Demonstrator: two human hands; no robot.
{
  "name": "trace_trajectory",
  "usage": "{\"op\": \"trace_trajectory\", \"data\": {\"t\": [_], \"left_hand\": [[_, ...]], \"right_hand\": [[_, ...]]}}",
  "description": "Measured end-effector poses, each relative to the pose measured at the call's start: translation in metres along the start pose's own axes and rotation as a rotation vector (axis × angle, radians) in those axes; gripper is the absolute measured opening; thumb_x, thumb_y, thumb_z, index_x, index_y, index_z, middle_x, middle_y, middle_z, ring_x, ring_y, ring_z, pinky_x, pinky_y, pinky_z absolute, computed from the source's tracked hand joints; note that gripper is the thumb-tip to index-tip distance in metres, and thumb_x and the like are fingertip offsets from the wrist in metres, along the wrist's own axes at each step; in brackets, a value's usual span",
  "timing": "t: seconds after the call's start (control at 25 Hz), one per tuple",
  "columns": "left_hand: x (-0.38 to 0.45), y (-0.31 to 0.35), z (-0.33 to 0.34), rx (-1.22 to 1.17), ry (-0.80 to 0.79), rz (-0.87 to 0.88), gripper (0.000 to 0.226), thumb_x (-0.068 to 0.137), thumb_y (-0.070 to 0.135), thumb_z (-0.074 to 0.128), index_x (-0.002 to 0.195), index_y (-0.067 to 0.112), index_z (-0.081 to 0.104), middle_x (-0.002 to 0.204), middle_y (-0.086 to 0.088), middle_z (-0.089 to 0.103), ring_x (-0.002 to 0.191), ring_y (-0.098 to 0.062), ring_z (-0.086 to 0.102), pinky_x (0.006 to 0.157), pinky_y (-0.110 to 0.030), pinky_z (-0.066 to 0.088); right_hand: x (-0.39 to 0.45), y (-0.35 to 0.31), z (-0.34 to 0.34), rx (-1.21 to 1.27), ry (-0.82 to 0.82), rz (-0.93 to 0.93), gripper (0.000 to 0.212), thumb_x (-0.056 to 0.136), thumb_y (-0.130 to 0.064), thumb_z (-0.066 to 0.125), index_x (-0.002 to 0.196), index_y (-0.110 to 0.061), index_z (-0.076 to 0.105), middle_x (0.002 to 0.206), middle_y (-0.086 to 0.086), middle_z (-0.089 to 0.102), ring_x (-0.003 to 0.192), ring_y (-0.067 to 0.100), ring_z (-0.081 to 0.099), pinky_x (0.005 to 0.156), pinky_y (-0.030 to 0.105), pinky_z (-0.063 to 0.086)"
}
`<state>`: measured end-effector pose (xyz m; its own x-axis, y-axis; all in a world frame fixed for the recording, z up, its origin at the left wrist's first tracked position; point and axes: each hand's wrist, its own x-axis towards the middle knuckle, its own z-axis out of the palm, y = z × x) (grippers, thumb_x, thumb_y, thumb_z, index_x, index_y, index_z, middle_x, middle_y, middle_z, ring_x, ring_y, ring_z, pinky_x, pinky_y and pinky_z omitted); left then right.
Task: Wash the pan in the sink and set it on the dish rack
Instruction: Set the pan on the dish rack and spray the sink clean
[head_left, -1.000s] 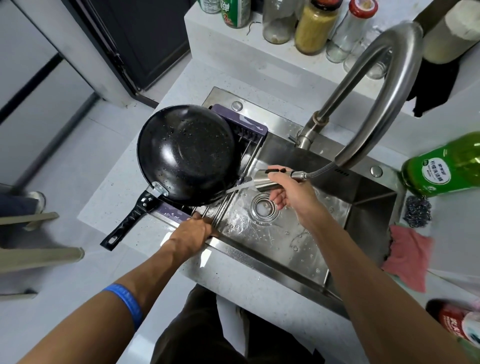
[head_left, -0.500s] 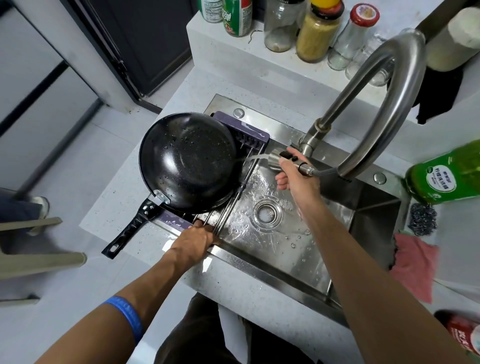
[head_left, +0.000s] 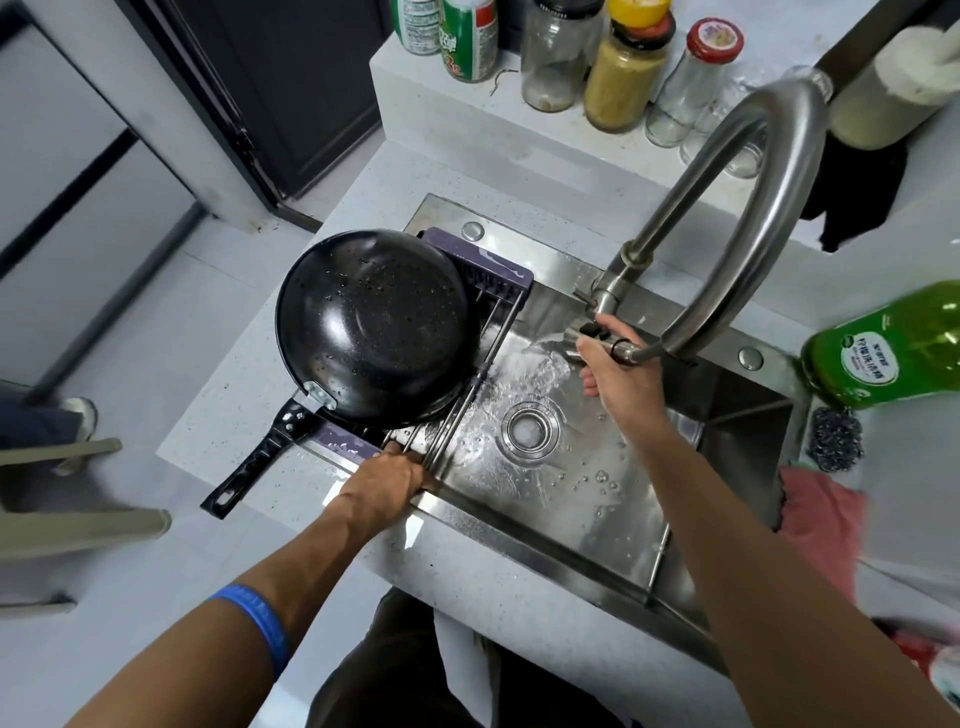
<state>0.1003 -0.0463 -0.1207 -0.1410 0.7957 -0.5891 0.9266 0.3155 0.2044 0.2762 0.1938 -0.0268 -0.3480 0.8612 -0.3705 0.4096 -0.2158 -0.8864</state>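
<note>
The black pan (head_left: 376, 325), wet with droplets, lies on the purple dish rack (head_left: 501, 270) over the left end of the steel sink (head_left: 571, 499), its handle (head_left: 254, 457) pointing toward the lower left. My left hand (head_left: 387, 483) grips the rack's metal bars at the sink's front rim. My right hand (head_left: 615, 364) holds the pull-out sprayer head (head_left: 597, 338) near the faucet base, and water sprays left onto the sink floor.
The tall curved faucet (head_left: 748, 171) arches over the sink. Jars and bottles (head_left: 623, 67) line the raised ledge behind. A green soap bottle (head_left: 888, 348), a steel scrubber (head_left: 836, 431) and a pink cloth (head_left: 821, 514) sit to the right. The drain (head_left: 530, 428) is mid-sink.
My right hand has carried the sprayer head back and to the right, from over the drain toward the faucet base. The pan and my left hand have stayed in place.
</note>
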Motion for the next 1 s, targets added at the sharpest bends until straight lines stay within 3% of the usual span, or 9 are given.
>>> {"op": "trace_trajectory", "data": {"t": [0.08,0.2,0.4,0.56,0.68,0.84,0.92,1.0], "left_hand": [[0.000,0.000,0.002,-0.006,0.007,-0.004,0.028,0.093,0.019,0.053,0.117,0.028,0.066,0.114,0.005,0.064,0.108,-0.018,0.051,0.089,-0.029,0.050],[0.001,-0.004,0.006,-0.019,-0.002,-0.014,0.028,0.093,0.018,0.053,0.115,0.029,0.066,0.113,0.004,0.063,0.107,-0.017,0.051,0.088,-0.028,0.049],[0.005,-0.005,0.005,-0.010,-0.033,-0.019,0.026,0.095,0.020,0.051,0.113,0.028,0.066,0.113,0.002,0.063,0.107,-0.018,0.055,0.092,-0.030,0.050],[0.007,-0.004,-0.001,0.073,-0.063,0.022,0.030,0.094,0.015,0.050,0.118,0.025,0.064,0.116,0.001,0.064,0.109,-0.021,0.055,0.090,-0.032,0.051],[0.008,-0.003,-0.003,0.114,-0.070,0.018,0.031,0.094,0.015,0.050,0.120,0.026,0.062,0.117,0.001,0.064,0.108,-0.020,0.056,0.086,-0.031,0.051],[0.008,-0.006,0.001,0.102,-0.060,0.011,0.034,0.092,0.013,0.048,0.120,0.027,0.062,0.116,0.000,0.064,0.114,-0.022,0.049,0.089,-0.035,0.052],[0.007,-0.004,0.000,0.108,-0.065,0.011,0.034,0.094,0.016,0.046,0.122,0.027,0.062,0.117,0.000,0.063,0.115,-0.023,0.047,0.089,-0.036,0.052],[0.007,-0.003,-0.001,0.094,-0.066,0.017,0.033,0.095,0.020,0.046,0.123,0.027,0.062,0.120,0.000,0.062,0.116,-0.023,0.046,0.089,-0.036,0.051]], "right_hand": [[0.000,-0.005,-0.005,-0.061,0.025,-0.019,0.029,0.093,-0.021,0.068,0.111,-0.044,0.065,0.079,0.004,0.072,0.068,0.018,0.061,0.071,0.045,0.057],[0.000,-0.006,-0.022,-0.149,0.093,-0.046,0.031,0.091,-0.019,0.068,0.083,-0.048,0.062,0.068,-0.002,0.067,0.061,0.015,0.059,0.067,0.040,0.053],[0.001,0.004,-0.050,-0.353,0.173,-0.020,0.008,0.088,-0.024,0.067,0.093,-0.024,0.073,0.071,0.007,0.071,0.062,0.018,0.063,0.070,0.047,0.057],[-0.001,-0.001,-0.073,-0.587,0.183,0.016,0.018,0.091,-0.029,0.064,0.097,-0.016,0.074,0.081,0.004,0.068,0.074,0.022,0.062,0.062,0.027,0.044],[-0.004,-0.002,-0.089,-0.738,0.182,0.077,0.021,0.089,-0.034,0.063,0.085,-0.014,0.068,0.085,0.008,0.067,0.080,0.025,0.061,0.069,0.030,0.041],[-0.012,-0.007,-0.100,-0.898,0.177,0.128,0.030,0.087,-0.034,0.060,0.065,-0.017,0.047,0.079,0.008,0.063,0.076,0.029,0.058,0.069,0.033,0.042],[-0.016,-0.012,-0.104,-0.984,0.168,0.143,0.031,0.088,-0.033,0.059,0.065,-0.019,0.044,0.075,0.005,0.059,0.075,0.028,0.054,0.069,0.032,0.038],[-0.016,-0.011,-0.110,-1.019,0.157,0.167,0.025,0.087,-0.034,0.061,0.072,-0.016,0.053,0.077,0.004,0.060,0.073,0.025,0.055,0.066,0.030,0.037]]}}
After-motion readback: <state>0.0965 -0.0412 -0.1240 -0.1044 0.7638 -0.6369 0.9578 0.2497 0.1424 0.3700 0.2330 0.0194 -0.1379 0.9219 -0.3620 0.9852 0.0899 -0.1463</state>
